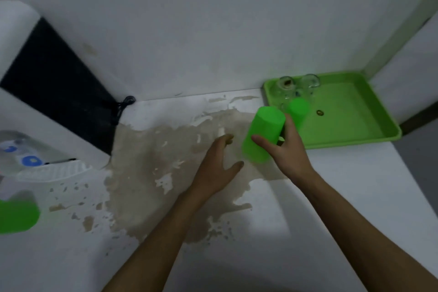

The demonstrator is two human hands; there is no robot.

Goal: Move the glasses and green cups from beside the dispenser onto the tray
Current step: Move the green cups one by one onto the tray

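Observation:
My right hand [285, 149] is shut on a green cup [263, 134], held upside down and tilted just left of the green tray [355, 133]. A second green cup [299, 111] stands upside down on the tray's near left part. Two clear glasses [297, 85] sit at the tray's back left corner. My left hand [219, 165] hovers open over the stained counter, left of the held cup. Another green cup [17, 214] rests at the far left edge, below the dispenser [30, 156].
The white counter [355, 197] has a large brown worn patch in the middle. A black panel [59, 83] with a cord leans against the wall at left. White walls close in behind and to the right of the tray.

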